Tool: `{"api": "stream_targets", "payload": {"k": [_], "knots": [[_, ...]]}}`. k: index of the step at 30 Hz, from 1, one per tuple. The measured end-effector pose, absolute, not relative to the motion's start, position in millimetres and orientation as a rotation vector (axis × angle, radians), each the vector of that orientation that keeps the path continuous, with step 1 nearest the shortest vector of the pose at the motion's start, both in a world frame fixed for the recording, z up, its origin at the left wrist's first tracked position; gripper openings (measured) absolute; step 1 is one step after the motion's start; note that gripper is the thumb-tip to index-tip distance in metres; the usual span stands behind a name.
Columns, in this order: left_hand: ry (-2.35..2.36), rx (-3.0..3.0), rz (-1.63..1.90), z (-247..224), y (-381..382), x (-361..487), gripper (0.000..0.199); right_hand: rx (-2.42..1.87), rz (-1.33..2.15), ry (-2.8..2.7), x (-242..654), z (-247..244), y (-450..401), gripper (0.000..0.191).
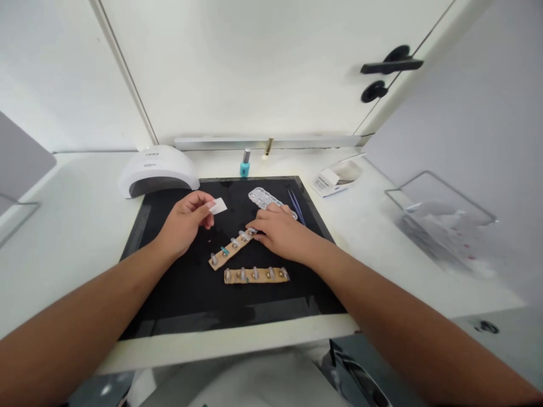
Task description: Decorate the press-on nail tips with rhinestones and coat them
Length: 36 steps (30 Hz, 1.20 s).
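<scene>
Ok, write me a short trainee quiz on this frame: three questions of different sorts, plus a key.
1. True or false: the right hand holds the small white flat pad.

2. Which stands beyond the far edge of the black mat?
A) blue slim tweezers
B) turquoise bottle with a silver cap
C) long tan strips

3. Fill in: on the slanted tan strip, one small curved tip is coloured ____.

Key: 1 false; 2 B; 3 turquoise.

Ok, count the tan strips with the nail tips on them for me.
2. One strip lies slanted on the black mat, its far end at the right hand; the other strip lies crosswise, nearer the person. No others show.
</scene>
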<state>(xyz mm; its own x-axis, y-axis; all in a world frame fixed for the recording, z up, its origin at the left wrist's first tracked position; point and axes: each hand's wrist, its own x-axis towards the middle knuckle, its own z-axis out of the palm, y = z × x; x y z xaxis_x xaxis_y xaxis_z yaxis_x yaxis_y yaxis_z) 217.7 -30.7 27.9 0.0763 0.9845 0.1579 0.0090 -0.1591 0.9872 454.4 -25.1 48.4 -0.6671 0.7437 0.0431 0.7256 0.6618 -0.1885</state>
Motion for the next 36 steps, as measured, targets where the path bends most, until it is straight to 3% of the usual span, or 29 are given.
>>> {"api": "stream_targets", "payload": {"k": [4, 9, 14, 24, 36], "knots": [[1.145, 1.480, 1.200, 26.7, -31.0, 216.7, 0.017, -1.175, 0.283, -2.698, 456.0, 52.9, -24.1, 0.025], [1.199, 1.764, 1.135, 45.3, -33.8, 226.7, 0.011, -0.993, 0.428, -2.684, 475.7, 65.6, -27.0, 0.020], [0.993, 2.161, 1.017, 62.3, -24.9, 244.5, 0.010, -0.815, 0.495, -2.748, 485.4, 76.8, -30.4, 0.034], [0.699, 2.444, 0.872, 41.5, -11.7, 237.7, 0.013, -0.831, 0.418, -2.964, 486.2, 67.8, -39.6, 0.057], [0.677, 2.400, 0.629, 57.5, -12.9, 251.4, 0.013, -0.825, 0.437, -2.999, 480.8, 64.5, -35.6, 0.048]]}}
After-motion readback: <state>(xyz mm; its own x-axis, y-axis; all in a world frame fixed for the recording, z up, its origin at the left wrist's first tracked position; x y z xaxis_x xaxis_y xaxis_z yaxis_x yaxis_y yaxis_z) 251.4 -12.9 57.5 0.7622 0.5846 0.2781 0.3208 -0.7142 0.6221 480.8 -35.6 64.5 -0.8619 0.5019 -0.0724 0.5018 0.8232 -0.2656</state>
